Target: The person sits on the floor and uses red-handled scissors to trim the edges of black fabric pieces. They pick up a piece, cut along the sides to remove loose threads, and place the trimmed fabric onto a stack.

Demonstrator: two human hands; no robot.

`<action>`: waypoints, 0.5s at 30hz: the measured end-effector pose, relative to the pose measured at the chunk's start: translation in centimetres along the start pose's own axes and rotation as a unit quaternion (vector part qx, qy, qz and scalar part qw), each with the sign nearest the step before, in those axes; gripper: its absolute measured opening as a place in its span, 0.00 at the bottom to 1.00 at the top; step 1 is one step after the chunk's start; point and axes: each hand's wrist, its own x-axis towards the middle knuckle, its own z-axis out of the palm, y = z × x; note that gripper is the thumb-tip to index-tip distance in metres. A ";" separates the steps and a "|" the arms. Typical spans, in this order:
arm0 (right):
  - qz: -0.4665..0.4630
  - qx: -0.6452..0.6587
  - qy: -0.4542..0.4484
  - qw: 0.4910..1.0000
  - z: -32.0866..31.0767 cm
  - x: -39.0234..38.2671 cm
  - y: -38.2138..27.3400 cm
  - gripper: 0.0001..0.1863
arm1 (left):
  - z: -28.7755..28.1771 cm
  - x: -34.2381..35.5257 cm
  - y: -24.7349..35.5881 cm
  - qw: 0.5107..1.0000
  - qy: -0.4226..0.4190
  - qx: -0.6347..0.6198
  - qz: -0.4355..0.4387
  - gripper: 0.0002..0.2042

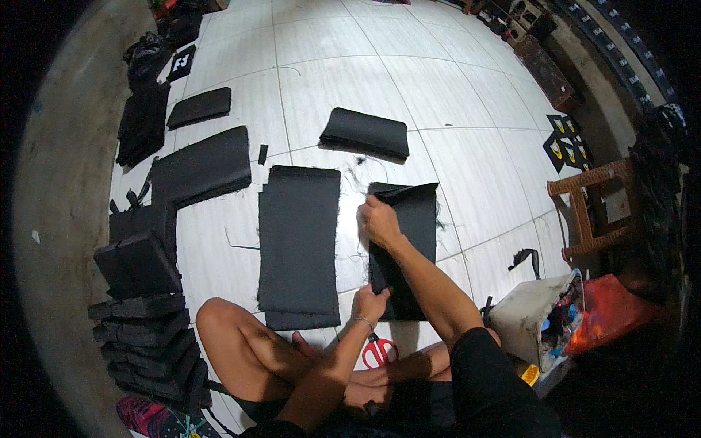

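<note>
A black fabric piece (409,248) lies in front of me on the right, its far edge lifted and creased. My right hand (381,221) is closed on its far left corner. Further down the same side, my left hand (371,303) pinches the left edge near the close end. Just left of it, a stack of long black fabric pieces (299,244) with frayed edges lies flat. Scissors with red handles (380,353) rest below my left hand, their blades mostly hidden.
More black fabric stacks (201,164) (142,350) line the left side, and a folded stack (365,133) lies beyond my hands. On the right are a brown woven stool (595,208), a white bin (533,314) of scraps and a red bag (610,310). Loose threads litter the tiles.
</note>
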 end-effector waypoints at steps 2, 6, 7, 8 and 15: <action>-0.064 0.013 -0.057 0.996 -1.0 -1.3 -3.2 0.11 | -0.3 0.7 -1.3 0.998 -0.017 -0.057 -0.028 0.14; 0.013 0.084 0.026 0.996 -2.1 -5.8 -4.7 0.22 | -0.6 0.4 -0.9 0.999 -0.021 -0.044 0.012 0.14; 0.028 0.081 -0.011 0.996 -2.6 -6.4 -5.5 0.23 | -0.8 0.3 -1.1 0.999 0.020 -0.014 0.036 0.14; 0.041 0.079 -0.050 0.995 -3.3 -6.7 -6.0 0.24 | -1.2 0.4 -1.2 0.999 0.010 -0.031 -0.006 0.11; 0.068 -0.002 -0.238 0.969 -4.1 -9.0 -5.6 0.22 | -0.6 -2.9 1.0 0.989 0.095 -0.111 -0.002 0.07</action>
